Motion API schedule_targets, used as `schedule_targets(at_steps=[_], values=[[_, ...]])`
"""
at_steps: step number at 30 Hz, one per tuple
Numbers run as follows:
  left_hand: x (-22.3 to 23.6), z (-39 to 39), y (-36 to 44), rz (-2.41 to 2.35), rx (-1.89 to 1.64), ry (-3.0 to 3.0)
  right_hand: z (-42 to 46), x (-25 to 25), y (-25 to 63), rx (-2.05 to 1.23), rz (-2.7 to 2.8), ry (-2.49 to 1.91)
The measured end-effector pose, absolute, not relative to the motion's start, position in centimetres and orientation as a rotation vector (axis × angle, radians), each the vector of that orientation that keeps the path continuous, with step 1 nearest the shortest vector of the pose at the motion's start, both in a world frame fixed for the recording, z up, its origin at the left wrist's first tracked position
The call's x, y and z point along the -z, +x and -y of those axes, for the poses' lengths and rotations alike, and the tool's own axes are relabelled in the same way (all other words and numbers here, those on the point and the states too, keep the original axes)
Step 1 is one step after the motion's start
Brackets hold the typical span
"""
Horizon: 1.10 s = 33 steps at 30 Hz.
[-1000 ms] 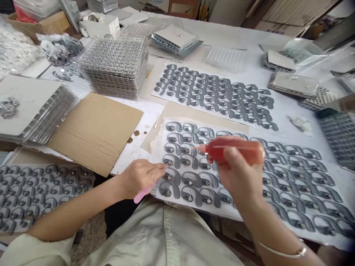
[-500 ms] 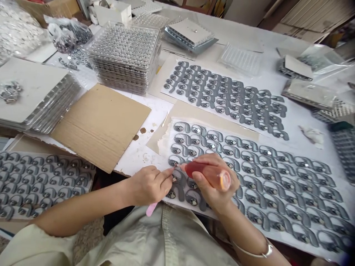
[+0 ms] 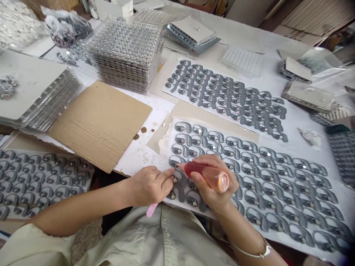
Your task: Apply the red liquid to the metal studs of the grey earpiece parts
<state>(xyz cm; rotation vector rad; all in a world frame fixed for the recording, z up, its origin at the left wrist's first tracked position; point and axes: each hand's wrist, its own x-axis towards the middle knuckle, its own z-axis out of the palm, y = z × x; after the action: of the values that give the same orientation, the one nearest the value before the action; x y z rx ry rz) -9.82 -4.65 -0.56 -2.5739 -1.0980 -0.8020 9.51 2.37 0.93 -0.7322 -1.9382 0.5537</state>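
My right hand [image 3: 219, 181] is wrapped round a translucent squeeze bottle [image 3: 205, 173] of red-orange liquid, its narrow tip pointing left. That tip meets the fingertips of my left hand [image 3: 152, 184] above the lower sheet of parts. Closed in my left hand is a slim pink tool, whose rounded flat end [image 3: 151, 210] sticks out below the palm; its working end is mostly hidden by the fingers. Beneath both hands, grey hook-shaped parts with shiny round centres [image 3: 267, 177] lie in rows on a white sheet [image 3: 340, 207].
A second sheet of similar grey parts [image 3: 222, 92] lies behind, and another [image 3: 41, 181] sits lower left. Stacked clear trays [image 3: 124, 55] stand at the back left, near a brown cardboard square [image 3: 102, 122]. Wrapped packs [image 3: 307, 96] line the right side.
Both hands stay almost in place, with the bottle tip still at the left fingertips. The view has shifted slightly.
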Motion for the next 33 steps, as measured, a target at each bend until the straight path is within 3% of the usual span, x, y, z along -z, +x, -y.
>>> schedule_targets(at_steps=[33], values=[[0.89, 4.79, -9.89, 1.114, 0.786, -2.614, -2.00, -0.65, 9.54, -0.467, 1.924, -0.812]])
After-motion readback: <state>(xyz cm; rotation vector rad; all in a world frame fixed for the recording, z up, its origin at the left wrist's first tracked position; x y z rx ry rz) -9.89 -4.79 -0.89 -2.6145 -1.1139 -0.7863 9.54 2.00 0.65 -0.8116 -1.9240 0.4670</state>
